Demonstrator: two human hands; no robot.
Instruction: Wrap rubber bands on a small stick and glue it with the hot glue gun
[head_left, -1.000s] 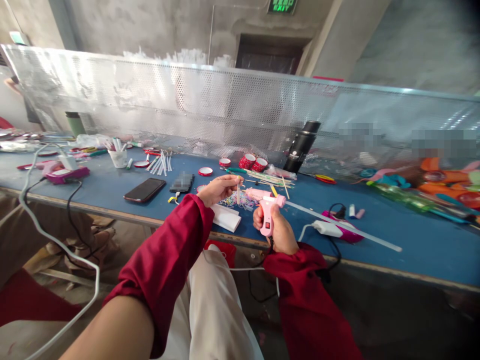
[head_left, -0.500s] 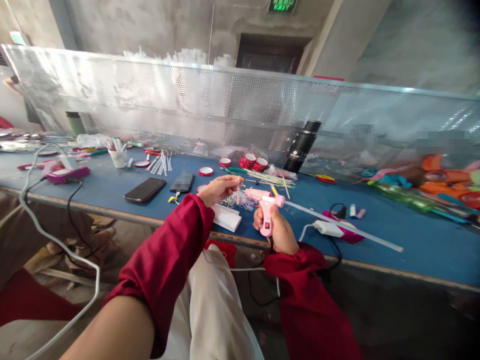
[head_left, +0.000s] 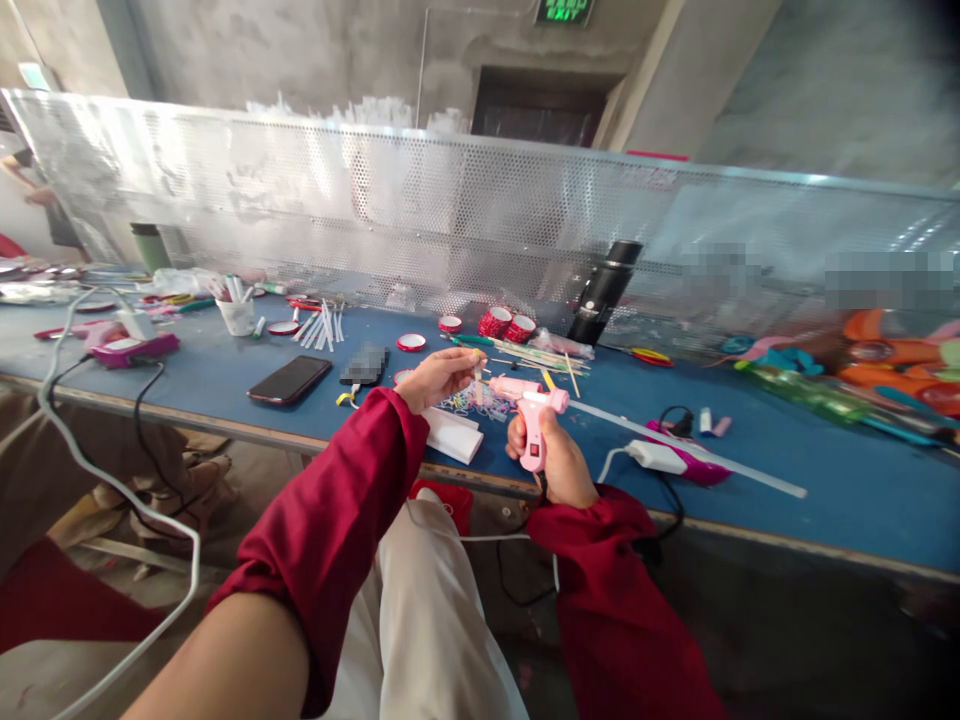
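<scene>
My right hand [head_left: 559,458] is wrapped round the handle of a pink glue gun [head_left: 534,425], its nozzle pointing left. A long translucent glue stick [head_left: 690,448] sticks out of the gun's back end. Just left of the nozzle, my left hand [head_left: 444,378] pinches a short, thin pale stick [head_left: 479,388] that hangs down from the fingertips. The nozzle is close to this stick; whether they touch I cannot tell. Beneath both hands lies a pile of small colourful strips [head_left: 491,404], partly covered. A folded white paper [head_left: 454,437] rests at the table edge below my left hand.
On the blue table [head_left: 780,430] lie a dark phone [head_left: 290,380], white glue sticks [head_left: 324,327] and red tape rolls [head_left: 496,321]. A black bottle [head_left: 606,292] leans against the perforated metal screen [head_left: 420,215]. A magenta power strip [head_left: 701,464] with cables is at the right.
My hands have hardly moved; the thin stick in my left hand looks slightly turned and blurrier. At the far left, a person's arm behind the screen has shifted.
</scene>
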